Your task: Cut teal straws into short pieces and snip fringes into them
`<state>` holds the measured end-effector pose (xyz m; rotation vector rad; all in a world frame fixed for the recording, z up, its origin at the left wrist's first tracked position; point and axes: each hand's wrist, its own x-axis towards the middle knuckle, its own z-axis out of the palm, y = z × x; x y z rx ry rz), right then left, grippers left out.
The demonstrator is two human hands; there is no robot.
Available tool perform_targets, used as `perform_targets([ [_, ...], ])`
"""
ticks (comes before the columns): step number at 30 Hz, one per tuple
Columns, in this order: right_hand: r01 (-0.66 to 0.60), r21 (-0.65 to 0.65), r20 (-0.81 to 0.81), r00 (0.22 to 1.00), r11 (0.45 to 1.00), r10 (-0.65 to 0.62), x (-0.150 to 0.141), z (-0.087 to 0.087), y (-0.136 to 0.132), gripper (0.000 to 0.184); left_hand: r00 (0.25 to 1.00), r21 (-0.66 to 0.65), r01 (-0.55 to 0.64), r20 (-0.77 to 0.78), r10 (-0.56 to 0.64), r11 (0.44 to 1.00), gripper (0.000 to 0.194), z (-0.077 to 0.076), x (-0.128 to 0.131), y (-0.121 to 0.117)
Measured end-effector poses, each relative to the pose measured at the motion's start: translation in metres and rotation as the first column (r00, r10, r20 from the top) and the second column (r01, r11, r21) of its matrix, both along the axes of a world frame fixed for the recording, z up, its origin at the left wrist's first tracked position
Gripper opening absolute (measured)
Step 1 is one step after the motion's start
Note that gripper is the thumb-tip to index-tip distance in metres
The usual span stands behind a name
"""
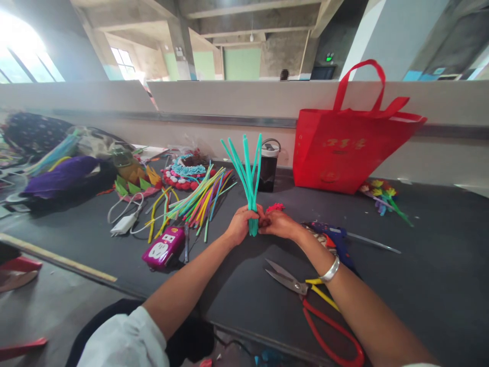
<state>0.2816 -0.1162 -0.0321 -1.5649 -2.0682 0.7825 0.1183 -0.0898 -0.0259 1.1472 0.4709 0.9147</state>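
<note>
My left hand (240, 224) is closed around the lower end of a bunch of teal pipe cleaners (247, 176) that fan upward above the dark table (420, 285). My right hand (278, 223) is closed too, its fingers pinching the bottom of the same bunch from the right. A small red fuzzy piece (275, 207) shows just above my right hand; whether it is held I cannot tell. A silver bangle (330, 270) sits on my right wrist.
Red-handled scissors (305, 295) lie under my right forearm, a blue glue gun (336, 237) to its right. Loose coloured pipe cleaners (198, 201), a purple power strip (163, 247) and white charger (122, 224) lie left. A dark cup (268, 165) and red tote bag (344, 148) stand behind.
</note>
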Motion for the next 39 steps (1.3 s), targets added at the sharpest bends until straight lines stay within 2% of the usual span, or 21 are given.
perform_targets([
  [16, -0.051, -0.005, -0.133, 0.99, 0.999, 0.05, -0.002, -0.015, 0.007, 0.017, 1.0, 0.004, -0.007, 0.015, 0.007, 1.0, 0.013, -0.003, 0.0, 0.002],
  [27, 0.029, -0.072, -0.129, 0.991, 0.997, -0.039, -0.006, -0.012, 0.002, 0.002, 1.0, 0.021, 0.013, 0.02, -0.013, 1.0, 0.013, -0.003, 0.0, 0.002],
  [31, -0.006, -0.077, -0.161, 0.987, 0.997, -0.006, -0.003, -0.014, 0.003, 0.001, 1.0, 0.037, -0.017, 0.005, 0.017, 0.999, 0.011, -0.004, 0.0, 0.002],
  [35, -0.08, -0.088, -0.239, 0.969, 0.993, 0.057, 0.008, -0.013, 0.007, 0.01, 1.0, -0.035, -0.001, -0.002, 0.0, 0.999, 0.011, -0.006, 0.002, 0.0],
  [39, -0.097, -0.094, -0.306, 0.95, 0.991, 0.064, 0.01, -0.013, 0.01, 0.022, 0.999, -0.003, 0.01, 0.045, -0.01, 1.0, 0.017, -0.007, 0.005, -0.002],
])
